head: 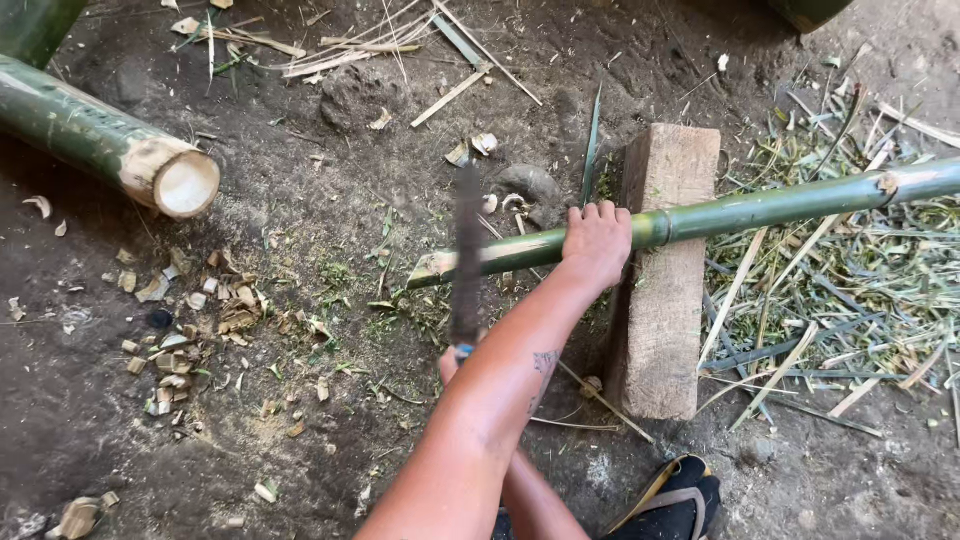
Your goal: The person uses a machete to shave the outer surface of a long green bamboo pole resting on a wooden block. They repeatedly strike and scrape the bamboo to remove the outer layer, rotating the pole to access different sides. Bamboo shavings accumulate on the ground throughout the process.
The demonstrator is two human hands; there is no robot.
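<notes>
Your left hand (596,243) is clamped around the thin green bamboo pole (760,208), which lies across the pale wooden block (662,330) on the dirt ground. Your right hand (450,364), mostly hidden under the forearm, grips the blurred dark blade (467,255) above the pole's cut end.

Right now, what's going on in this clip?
A person's left hand grips a thin green bamboo pole lying across a wooden block on a dirt floor. The right hand, mostly hidden behind the left forearm, holds a motion-blurred blade at the pole's cut end. Chips and shavings lie around.
</notes>
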